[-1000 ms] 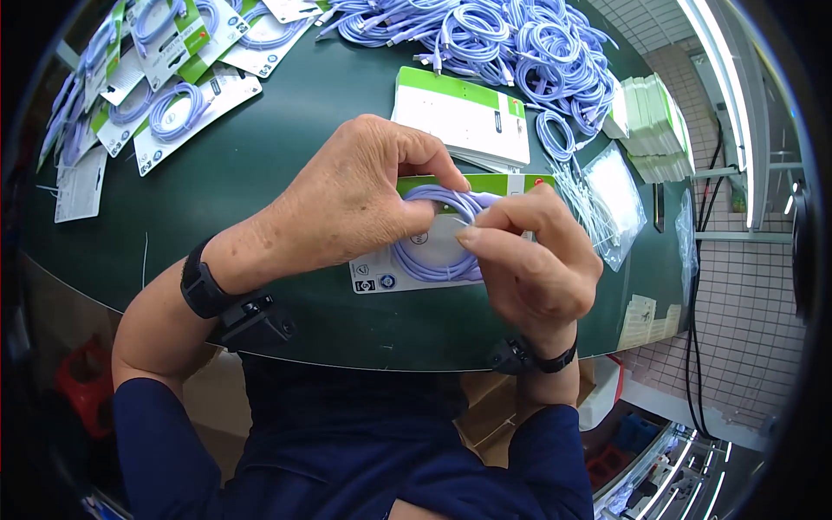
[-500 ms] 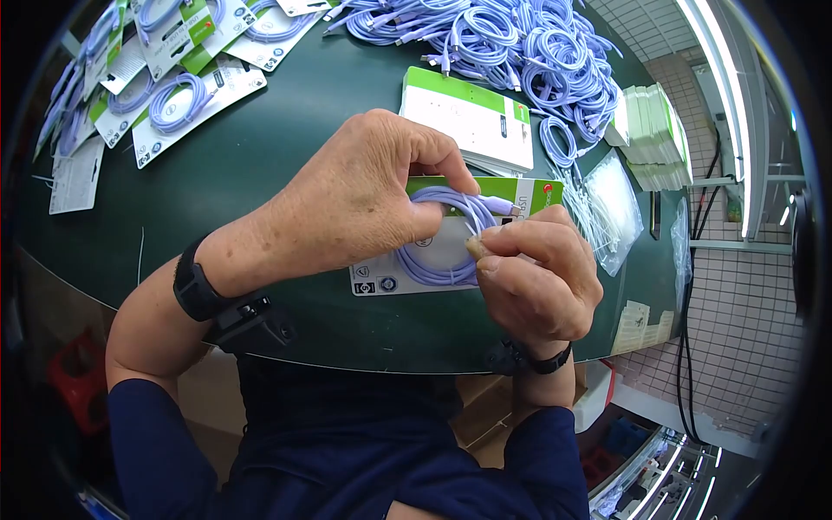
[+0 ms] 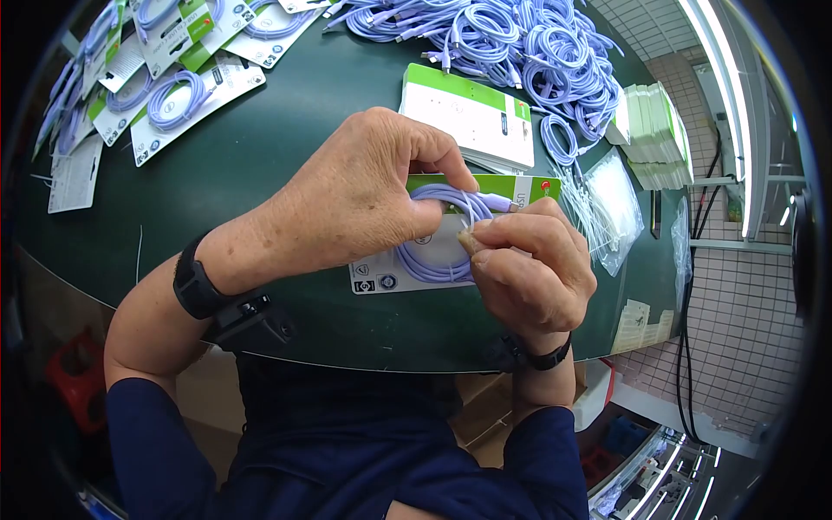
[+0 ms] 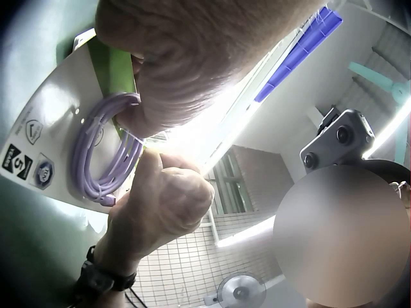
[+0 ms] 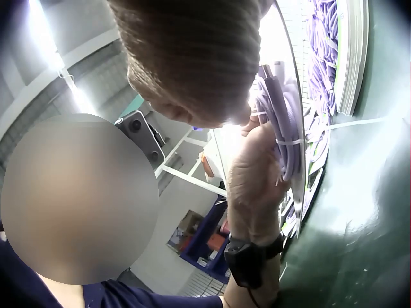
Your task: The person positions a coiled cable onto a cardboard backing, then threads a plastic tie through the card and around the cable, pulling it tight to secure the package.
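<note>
We seem to be in a packing workshop. Across the dark green table (image 3: 312, 95) we see a heap of purple cables (image 3: 511, 39), a block of stacked cards (image 3: 654, 143), a plastic bag (image 3: 614, 204) of thin white strips and, well apart from these, a pile of cards bearing coils (image 3: 165, 56). Another coiled cable (image 3: 433, 275) lies on a card near the table's edge. Around us we find a tiled wall (image 3: 737, 303), bright strip lights (image 4: 247, 232) and blue shelving (image 5: 210, 221) with boxes (image 5: 190, 221).
</note>
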`<state>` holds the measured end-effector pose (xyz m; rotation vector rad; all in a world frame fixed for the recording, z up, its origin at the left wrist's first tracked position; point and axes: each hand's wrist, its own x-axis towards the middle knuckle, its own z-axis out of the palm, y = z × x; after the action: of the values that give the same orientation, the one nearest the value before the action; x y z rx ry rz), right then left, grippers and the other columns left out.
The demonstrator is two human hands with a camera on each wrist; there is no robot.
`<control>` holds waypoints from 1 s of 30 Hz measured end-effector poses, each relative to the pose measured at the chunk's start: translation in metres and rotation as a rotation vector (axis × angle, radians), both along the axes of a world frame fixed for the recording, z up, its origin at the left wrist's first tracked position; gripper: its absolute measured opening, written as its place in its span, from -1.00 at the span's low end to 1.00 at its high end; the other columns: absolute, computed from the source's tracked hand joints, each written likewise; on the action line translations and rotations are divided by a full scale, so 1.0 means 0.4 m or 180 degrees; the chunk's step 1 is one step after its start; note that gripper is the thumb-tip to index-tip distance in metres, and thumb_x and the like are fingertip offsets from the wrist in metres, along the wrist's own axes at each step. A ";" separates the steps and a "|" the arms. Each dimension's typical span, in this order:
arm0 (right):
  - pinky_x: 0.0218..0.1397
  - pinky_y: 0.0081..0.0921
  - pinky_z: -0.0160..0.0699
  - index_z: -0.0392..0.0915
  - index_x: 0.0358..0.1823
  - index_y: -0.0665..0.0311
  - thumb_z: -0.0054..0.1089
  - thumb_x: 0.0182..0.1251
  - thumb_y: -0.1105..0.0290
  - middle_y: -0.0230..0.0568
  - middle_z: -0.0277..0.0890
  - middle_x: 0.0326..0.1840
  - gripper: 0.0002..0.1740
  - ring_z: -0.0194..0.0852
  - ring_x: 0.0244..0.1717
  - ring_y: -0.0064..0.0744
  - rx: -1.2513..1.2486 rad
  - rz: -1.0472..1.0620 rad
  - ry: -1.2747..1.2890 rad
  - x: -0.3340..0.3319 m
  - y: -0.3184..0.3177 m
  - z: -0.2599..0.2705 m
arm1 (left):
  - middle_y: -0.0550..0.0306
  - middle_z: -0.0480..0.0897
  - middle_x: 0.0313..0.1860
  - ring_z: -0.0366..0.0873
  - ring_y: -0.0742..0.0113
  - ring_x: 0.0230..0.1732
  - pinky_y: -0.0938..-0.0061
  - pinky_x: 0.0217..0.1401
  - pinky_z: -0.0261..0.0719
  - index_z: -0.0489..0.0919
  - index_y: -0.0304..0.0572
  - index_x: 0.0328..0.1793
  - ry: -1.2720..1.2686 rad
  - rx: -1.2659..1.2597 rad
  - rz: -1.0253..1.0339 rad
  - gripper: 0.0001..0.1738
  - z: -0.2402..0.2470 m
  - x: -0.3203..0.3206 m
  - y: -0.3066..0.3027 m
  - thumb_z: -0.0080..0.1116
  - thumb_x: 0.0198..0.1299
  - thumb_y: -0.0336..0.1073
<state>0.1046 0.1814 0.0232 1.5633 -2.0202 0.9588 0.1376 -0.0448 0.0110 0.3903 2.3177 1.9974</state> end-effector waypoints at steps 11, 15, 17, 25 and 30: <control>-0.43 -0.46 0.49 0.67 -0.33 0.19 0.57 0.00 0.64 -0.28 0.71 -0.27 -0.74 0.55 -0.45 -0.33 0.0343 -0.0045 0.0013 -0.016 -0.015 -0.006 | 0.07 0.84 -0.15 0.75 0.47 -0.08 0.52 0.14 0.73 0.80 -0.37 -0.04 -0.0021 -0.0074 0.0013 -0.68 -0.006 0.001 0.004 0.26 0.06 -0.60; -0.44 -0.44 0.47 0.68 -0.35 0.20 0.53 -0.02 0.61 -0.27 0.68 -0.29 -0.78 0.53 -0.47 -0.33 0.0586 -0.0013 0.0263 -0.014 -0.017 -0.007 | 0.08 0.84 -0.16 0.75 0.48 -0.10 0.53 0.12 0.73 0.80 -0.36 -0.04 0.0007 -0.0205 0.0037 -0.69 -0.004 0.002 0.005 0.27 0.05 -0.60; -0.44 -0.44 0.48 0.68 -0.34 0.20 0.52 -0.03 0.60 -0.27 0.68 -0.29 -0.77 0.53 -0.47 -0.33 0.0655 -0.0028 0.0309 -0.009 -0.016 -0.004 | 0.08 0.83 -0.17 0.74 0.48 -0.10 0.54 0.10 0.72 0.80 -0.35 -0.05 0.0034 -0.0202 0.0037 -0.69 -0.003 0.004 0.008 0.27 0.05 -0.59; -0.40 -0.45 0.52 0.66 -0.26 0.15 0.52 -0.03 0.48 -0.40 0.66 -0.25 -0.73 0.58 -0.40 -0.42 0.0455 -0.0139 0.0349 -0.018 -0.017 -0.012 | 0.08 0.83 -0.15 0.75 0.49 -0.11 0.56 0.09 0.72 0.79 -0.37 -0.05 0.0006 -0.0220 -0.0020 -0.71 0.001 -0.005 0.005 0.26 0.09 -0.61; -0.28 -0.54 0.66 0.70 -0.07 0.31 0.45 0.35 0.58 -0.18 0.76 -0.16 -0.84 0.67 -0.34 -0.47 -0.0942 -0.0600 -0.0115 -0.055 0.027 0.012 | 0.07 0.84 -0.11 0.76 0.46 -0.06 0.54 0.15 0.73 0.78 -0.39 -0.03 -0.0108 0.0093 -0.0027 -0.71 0.000 -0.011 -0.010 0.25 0.11 -0.62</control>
<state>0.0828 0.1922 0.0279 1.1866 -1.9053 1.1553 0.1331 -0.0488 0.0110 0.3642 2.2657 2.0200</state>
